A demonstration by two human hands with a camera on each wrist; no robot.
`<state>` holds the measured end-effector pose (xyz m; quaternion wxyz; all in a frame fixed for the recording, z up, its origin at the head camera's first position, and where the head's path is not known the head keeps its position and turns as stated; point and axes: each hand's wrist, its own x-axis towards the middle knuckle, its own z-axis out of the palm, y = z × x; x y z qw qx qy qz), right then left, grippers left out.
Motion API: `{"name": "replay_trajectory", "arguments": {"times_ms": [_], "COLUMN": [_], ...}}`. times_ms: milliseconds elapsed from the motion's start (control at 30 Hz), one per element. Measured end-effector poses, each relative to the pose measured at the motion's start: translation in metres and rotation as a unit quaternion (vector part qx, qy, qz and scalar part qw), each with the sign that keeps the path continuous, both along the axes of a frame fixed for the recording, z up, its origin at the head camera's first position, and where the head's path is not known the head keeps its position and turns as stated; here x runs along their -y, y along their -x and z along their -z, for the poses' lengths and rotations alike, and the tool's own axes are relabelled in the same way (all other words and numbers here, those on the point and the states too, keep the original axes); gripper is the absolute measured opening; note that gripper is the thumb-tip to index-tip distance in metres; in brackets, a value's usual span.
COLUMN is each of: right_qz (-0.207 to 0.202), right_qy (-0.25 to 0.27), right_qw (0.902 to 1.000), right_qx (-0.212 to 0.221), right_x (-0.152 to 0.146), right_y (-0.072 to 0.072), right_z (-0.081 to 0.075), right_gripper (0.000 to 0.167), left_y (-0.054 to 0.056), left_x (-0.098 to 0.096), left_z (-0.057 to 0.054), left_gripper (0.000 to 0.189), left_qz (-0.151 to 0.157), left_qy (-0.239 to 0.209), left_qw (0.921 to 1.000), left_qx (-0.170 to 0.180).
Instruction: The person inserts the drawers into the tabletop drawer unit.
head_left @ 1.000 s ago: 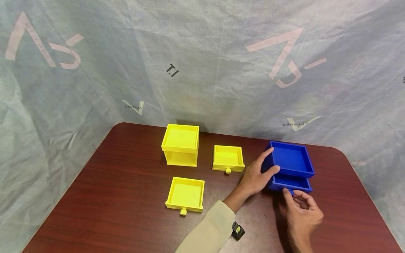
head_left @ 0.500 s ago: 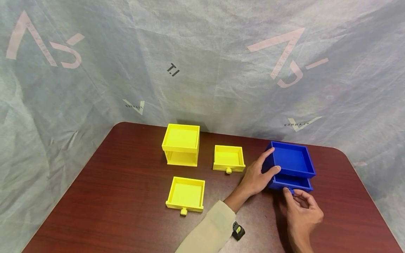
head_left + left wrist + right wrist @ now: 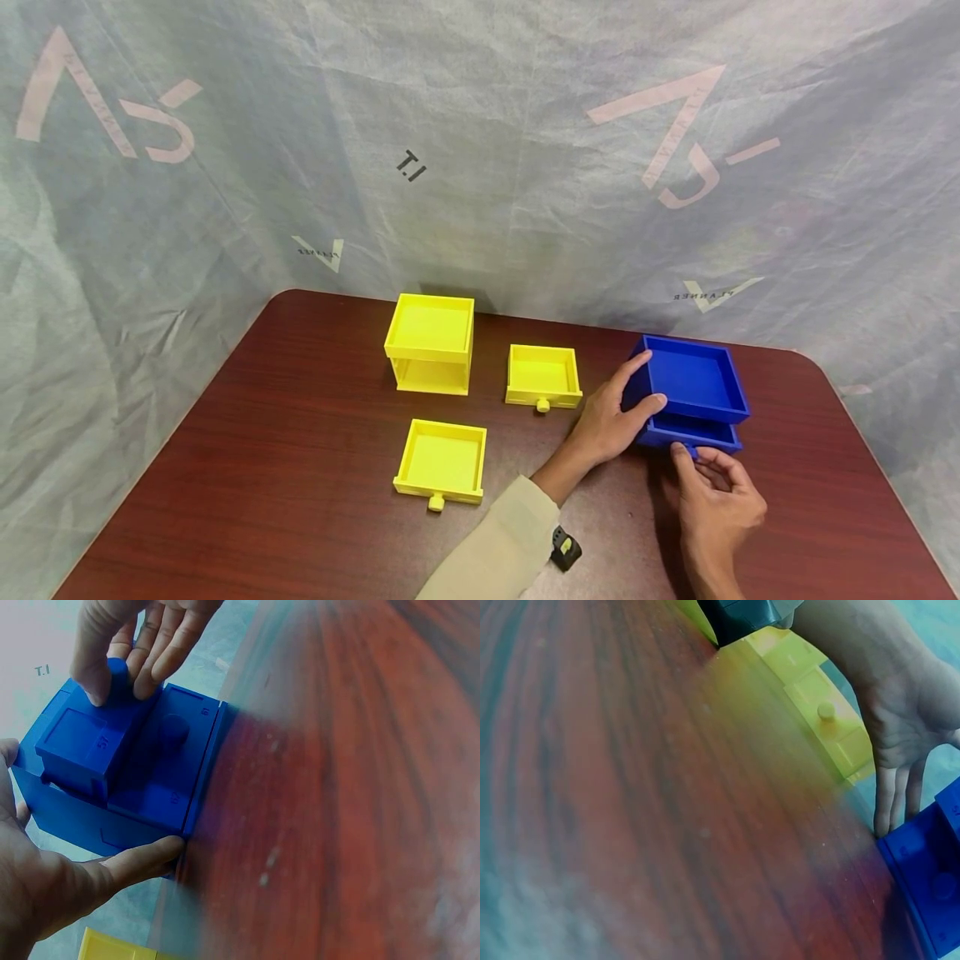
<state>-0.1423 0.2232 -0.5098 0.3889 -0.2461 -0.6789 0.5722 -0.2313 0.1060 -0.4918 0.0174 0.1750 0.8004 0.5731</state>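
Observation:
A small blue cabinet (image 3: pixel 690 375) with a tray-like top stands at the right of the table. Its upper drawer (image 3: pixel 79 742) juts part way out, while the lower drawer (image 3: pixel 161 769) sits flush in the left wrist view. My right hand (image 3: pixel 720 508) pinches the upper drawer's knob (image 3: pixel 118 675) between thumb and fingers. Against the cabinet's left side rests my left hand (image 3: pixel 611 417), its thumb at the top edge and its fingers extended along the wall. In the right wrist view the left hand (image 3: pixel 907 727) touches the blue cabinet with straight fingers.
A yellow cabinet shell (image 3: pixel 431 342) stands at the back, its front bare of drawers. One yellow drawer (image 3: pixel 542 375) lies beside it and another yellow drawer (image 3: pixel 440 462) lies nearer the front. Grey sheeting (image 3: pixel 480 167) hangs behind the dark red table (image 3: pixel 262 467).
The blue upper drawer has slid very slightly inward, with the right hand following on its knob. The left hand keeps its place on the cabinet.

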Motion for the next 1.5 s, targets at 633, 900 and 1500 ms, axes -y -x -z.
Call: {"name": "replay_trajectory", "arguments": {"times_ms": [633,900,1500], "right_qz": [-0.002,0.002,0.007], "right_qy": [0.019,0.009,0.009], "right_qw": [0.9998,0.9999,0.9999], "right_qx": [-0.004,-0.009,-0.008], "right_x": [0.0,0.0,0.0], "right_y": [0.009,0.012,0.015], "right_z": [0.001,0.002,0.002], "right_gripper": [0.028,0.027,0.027], "left_y": [0.001,0.001,0.0], "left_x": [0.001,0.001,0.0], "left_z": [0.0,0.001,0.0], "left_gripper": [0.06,0.059,0.059], "left_qz": [0.004,0.005,-0.001], "left_qy": [0.005,0.0,0.008], "left_qw": [0.9999,1.0,1.0], "left_qx": [-0.008,-0.002,0.003]}}
